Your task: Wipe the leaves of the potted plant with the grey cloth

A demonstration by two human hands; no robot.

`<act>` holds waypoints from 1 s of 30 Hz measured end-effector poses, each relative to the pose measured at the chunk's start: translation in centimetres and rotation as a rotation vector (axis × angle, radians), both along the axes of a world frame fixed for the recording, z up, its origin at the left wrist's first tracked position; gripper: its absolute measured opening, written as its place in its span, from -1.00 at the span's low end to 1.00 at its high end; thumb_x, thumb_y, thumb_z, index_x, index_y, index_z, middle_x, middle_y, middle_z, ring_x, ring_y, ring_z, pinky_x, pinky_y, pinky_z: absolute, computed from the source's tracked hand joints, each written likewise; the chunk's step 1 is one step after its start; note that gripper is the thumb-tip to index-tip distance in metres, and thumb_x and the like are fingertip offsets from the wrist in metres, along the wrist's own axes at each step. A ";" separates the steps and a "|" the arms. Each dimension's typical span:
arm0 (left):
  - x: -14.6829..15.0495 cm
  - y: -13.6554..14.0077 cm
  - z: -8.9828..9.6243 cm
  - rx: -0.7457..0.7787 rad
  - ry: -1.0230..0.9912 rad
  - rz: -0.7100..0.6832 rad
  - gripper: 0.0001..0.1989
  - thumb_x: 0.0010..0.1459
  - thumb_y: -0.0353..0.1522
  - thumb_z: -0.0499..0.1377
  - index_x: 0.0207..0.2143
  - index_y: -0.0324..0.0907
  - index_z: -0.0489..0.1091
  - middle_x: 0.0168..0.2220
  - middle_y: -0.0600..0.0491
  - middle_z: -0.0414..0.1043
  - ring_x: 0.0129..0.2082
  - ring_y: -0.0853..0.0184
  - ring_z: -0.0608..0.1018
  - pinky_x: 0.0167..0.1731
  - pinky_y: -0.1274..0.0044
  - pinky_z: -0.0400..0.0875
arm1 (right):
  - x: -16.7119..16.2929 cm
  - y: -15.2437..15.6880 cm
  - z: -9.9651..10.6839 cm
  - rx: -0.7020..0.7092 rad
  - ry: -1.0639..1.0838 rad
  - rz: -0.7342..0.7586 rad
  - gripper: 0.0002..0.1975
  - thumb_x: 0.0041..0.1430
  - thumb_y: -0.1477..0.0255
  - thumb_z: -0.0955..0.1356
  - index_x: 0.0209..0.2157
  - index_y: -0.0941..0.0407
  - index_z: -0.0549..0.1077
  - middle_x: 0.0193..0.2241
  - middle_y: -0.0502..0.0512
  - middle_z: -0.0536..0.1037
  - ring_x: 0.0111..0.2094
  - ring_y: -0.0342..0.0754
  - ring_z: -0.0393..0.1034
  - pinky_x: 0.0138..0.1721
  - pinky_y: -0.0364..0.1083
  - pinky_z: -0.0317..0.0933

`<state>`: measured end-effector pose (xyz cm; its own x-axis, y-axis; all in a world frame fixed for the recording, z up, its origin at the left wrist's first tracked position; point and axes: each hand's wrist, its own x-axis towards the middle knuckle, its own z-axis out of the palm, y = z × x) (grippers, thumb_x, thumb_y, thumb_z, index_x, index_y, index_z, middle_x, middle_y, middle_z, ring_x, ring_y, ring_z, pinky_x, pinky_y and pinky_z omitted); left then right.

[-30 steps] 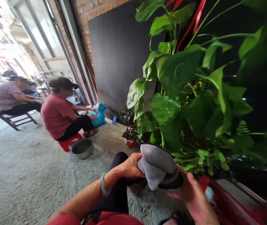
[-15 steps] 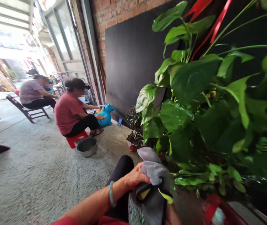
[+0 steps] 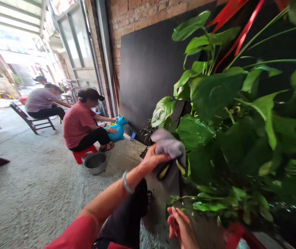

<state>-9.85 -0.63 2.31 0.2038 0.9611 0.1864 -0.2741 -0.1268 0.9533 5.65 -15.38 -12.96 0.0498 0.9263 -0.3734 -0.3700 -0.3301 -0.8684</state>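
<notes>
My left hand [image 3: 151,160] grips a grey cloth [image 3: 169,149] with dark, yellow-edged folds and holds it up against the big leaves of a green potted plant [image 3: 223,121]. A pale bracelet sits on that wrist. My right hand [image 3: 181,228] is low at the bottom edge, under the lower leaves, fingers apart and holding nothing. My dark-trousered knee shows below the left arm.
A person in a red top [image 3: 79,126] sits on a red stool with a metal basin [image 3: 96,163] beside them and a blue toy animal [image 3: 119,128] in front. Another person sits on a wooden chair [image 3: 30,121] farther back. A black board [image 3: 148,65] leans on the brick wall.
My left hand has lifted the cloth from near my knee up to the plant's leaves. My right hand has let go of the cloth and dropped low.
</notes>
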 end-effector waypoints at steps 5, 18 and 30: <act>2.5 6.6 4.0 0.450 0.751 0.400 -0.56 -0.01 -0.40 0.38 -0.04 -0.26 0.43 0.08 -0.10 0.45 0.14 0.07 0.45 0.06 0.43 0.38 | 3.9 0.7 -1.0 -0.120 -0.007 -0.218 -0.38 -0.35 0.04 0.64 -0.23 0.06 0.60 -0.43 0.02 0.64 -0.49 -0.09 0.50 -0.56 -0.17 0.29; -1.0 1.6 6.0 0.417 0.863 -0.243 -0.57 -0.15 -0.33 0.46 -0.18 -0.28 0.56 -0.36 0.13 0.52 -0.33 0.30 0.54 -0.37 0.59 0.37 | 9.7 4.3 1.3 -0.083 0.082 -0.399 -0.33 -0.32 0.16 0.61 -0.10 0.08 0.51 -0.27 0.14 0.67 -0.25 0.07 0.58 -0.32 -0.02 0.42; 3.5 4.5 -4.8 0.252 1.437 -0.319 -0.58 -0.27 -0.41 0.49 -0.25 -0.18 0.58 -0.37 0.04 0.54 -0.27 0.12 0.61 -0.23 0.40 0.53 | 10.4 8.2 2.9 -0.054 0.256 -0.452 -0.66 -0.09 0.32 0.42 -0.21 0.04 0.39 -0.33 0.06 0.64 -0.26 -0.02 0.57 -0.21 0.00 0.46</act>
<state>-6.39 3.88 -2.53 0.5427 0.8157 -0.2003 0.8083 -0.4424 0.3885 16.07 -7.22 -10.08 0.3409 0.8126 -0.4728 -0.6839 -0.1307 -0.7178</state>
